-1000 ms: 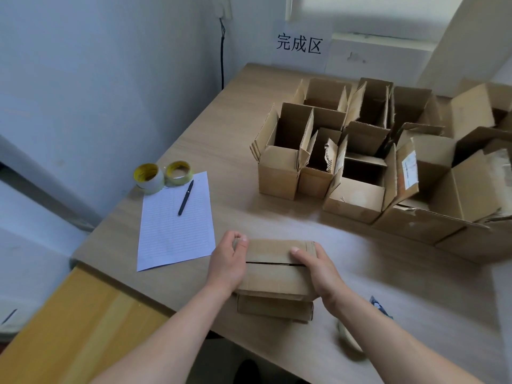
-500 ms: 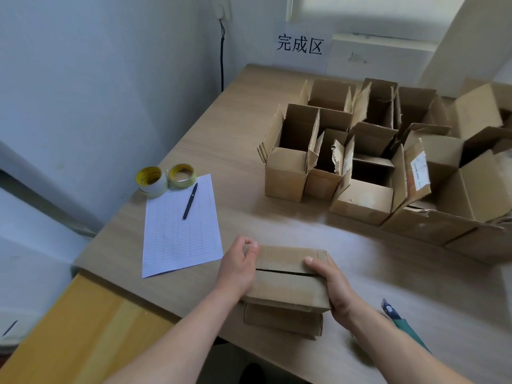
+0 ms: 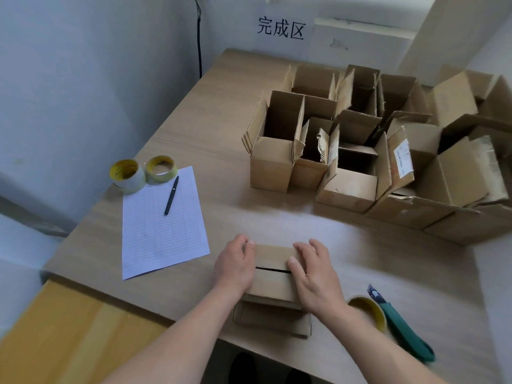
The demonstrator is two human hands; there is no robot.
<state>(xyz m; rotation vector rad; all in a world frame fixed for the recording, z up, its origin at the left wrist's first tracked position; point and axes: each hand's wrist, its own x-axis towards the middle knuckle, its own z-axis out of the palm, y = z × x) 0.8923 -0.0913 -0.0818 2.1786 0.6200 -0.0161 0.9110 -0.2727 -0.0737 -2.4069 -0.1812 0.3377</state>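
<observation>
A small brown cardboard box (image 3: 273, 285) stands on the wooden table (image 3: 221, 151) close to its front edge, with its top flaps folded down and a dark seam between them. My left hand (image 3: 235, 268) holds the box's left end, fingers curled over the far corner. My right hand (image 3: 315, 278) lies flat on the right part of the top, with straight fingers and the thumb pressing the flaps.
A green-handled tape dispenser (image 3: 399, 327) lies right of the box. Two tape rolls (image 3: 127, 174), a lined sheet (image 3: 163, 223) and a pen (image 3: 171, 195) sit at the left. Several open cardboard boxes (image 3: 360, 151) crowd the back right. A yellow board (image 3: 69, 336) is lower left.
My right hand has left the box's right end and now lies flat on its top. The left hand stays on the left end. The view has shifted, showing the tape dispenser.
</observation>
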